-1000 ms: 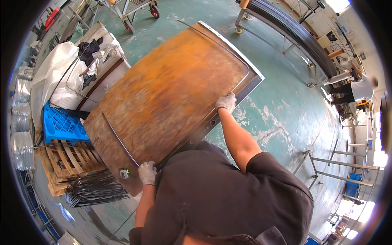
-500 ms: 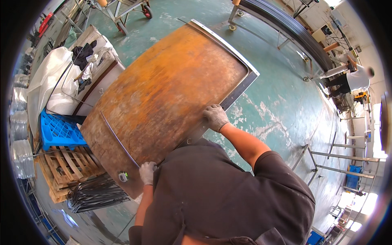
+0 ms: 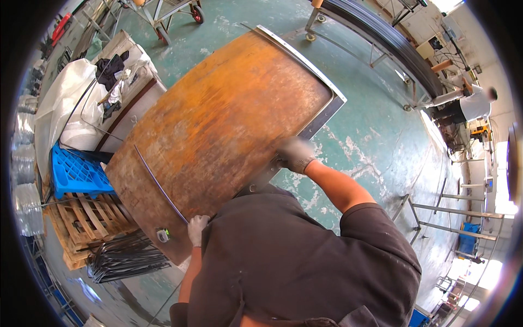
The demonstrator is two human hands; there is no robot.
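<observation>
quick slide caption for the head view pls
Gloved left hand holds a thin metal rod on a rusty steel table; gloved right hand grips its edge.

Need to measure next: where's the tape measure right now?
In the head view, the tape measure lies on the rusty table at its near-left corner, just left of the gloved left hand.

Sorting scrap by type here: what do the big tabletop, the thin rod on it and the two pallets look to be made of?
The tabletop looks like steel plate, matte orange-brown with rust, its rim bare grey metal. The rod, which the left hand holds at one end, seems to be thin dark metal with a slight sheen. The blue pallet looks like moulded plastic, a gridded deck. The lower pallet is rough, unpainted wood slats.
</observation>
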